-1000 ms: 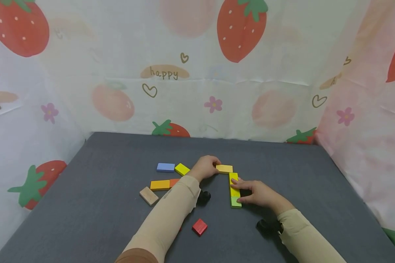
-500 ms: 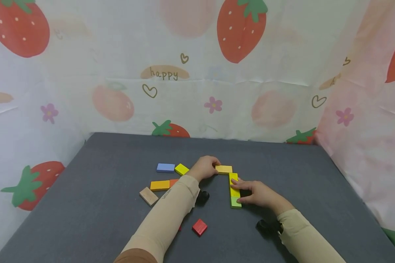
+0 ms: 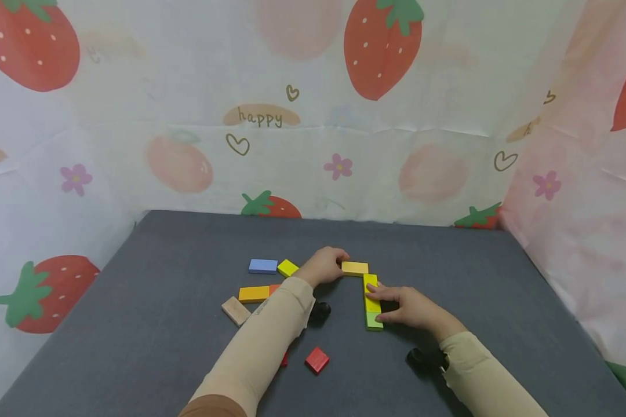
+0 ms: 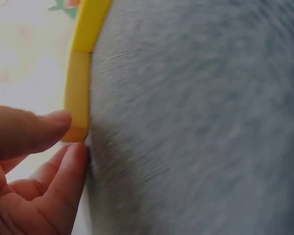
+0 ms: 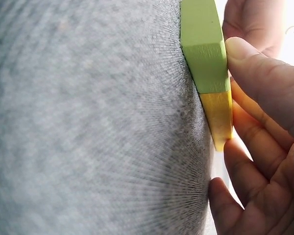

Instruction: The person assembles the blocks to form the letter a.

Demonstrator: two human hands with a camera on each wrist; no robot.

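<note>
My left hand point(image 3: 322, 266) is at the left end of a pale orange block point(image 3: 355, 269). In the left wrist view its thumb and a finger pinch that block's near end. A yellow block point(image 3: 370, 294) and a light green block point(image 3: 374, 321) lie end to end, forming a column below the pale orange block's right end. My right hand point(image 3: 412, 310) touches this column from the right. In the right wrist view the thumb rests against the green block point(image 5: 203, 63), with fairly straight fingers along the yellow block point(image 5: 218, 115) beyond it.
Left of my left hand lie a blue block point(image 3: 263, 266), another yellow block point(image 3: 287, 267), an orange-yellow block point(image 3: 254, 294) and a plain wooden block point(image 3: 236, 311). A red block point(image 3: 317, 360) sits nearer on the grey table point(image 3: 135, 324). My left sleeve partly hides other blocks.
The pale orange block has shifted very slightly left with my left hand. My left forearm has edged left, baring more of a red block beside it. My right hand stays in place.
</note>
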